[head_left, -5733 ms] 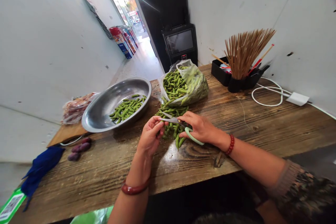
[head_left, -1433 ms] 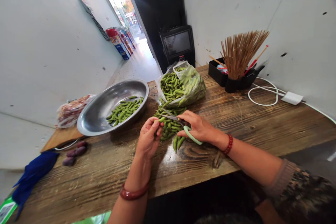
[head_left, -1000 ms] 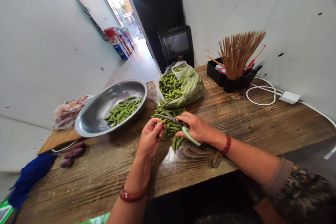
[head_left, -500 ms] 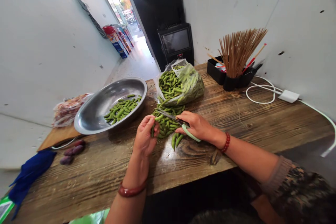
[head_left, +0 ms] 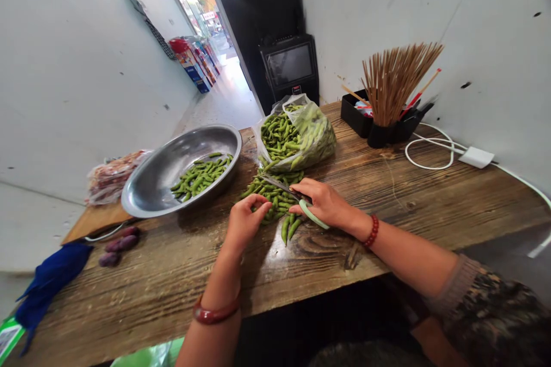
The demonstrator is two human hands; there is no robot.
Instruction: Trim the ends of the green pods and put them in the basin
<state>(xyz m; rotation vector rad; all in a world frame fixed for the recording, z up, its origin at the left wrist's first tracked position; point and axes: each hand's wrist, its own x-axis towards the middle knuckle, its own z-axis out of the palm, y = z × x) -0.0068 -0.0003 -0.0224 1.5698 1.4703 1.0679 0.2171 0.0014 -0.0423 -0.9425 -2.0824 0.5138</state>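
Observation:
My right hand (head_left: 321,200) grips a pair of scissors (head_left: 306,209) with pale green handles, the blades pointing left over a pile of green soybean pods (head_left: 275,189). At the pile's near left edge is my left hand (head_left: 247,218), fingers curled in and thumb close to the fingertips; whatever it pinches is hidden. Two or so pods (head_left: 289,229) lie apart, just below the scissors. Behind the pile, a clear plastic bag (head_left: 321,137) full of pods lies with its mouth toward me. A wide steel basin (head_left: 146,175) on the left holds more pods (head_left: 200,178).
On the wooden table (head_left: 387,229), a black holder (head_left: 355,114) with many thin sticks (head_left: 398,83) stands at the back right, beside a white cable (head_left: 477,157). Purple-red oblong things (head_left: 123,243), a blue cloth (head_left: 55,275) and a bagged reddish item (head_left: 114,178) are at left.
My left hand has turned over and dropped slightly toward the pile; the pod seen at its fingertips no longer shows. The scissors have barely moved.

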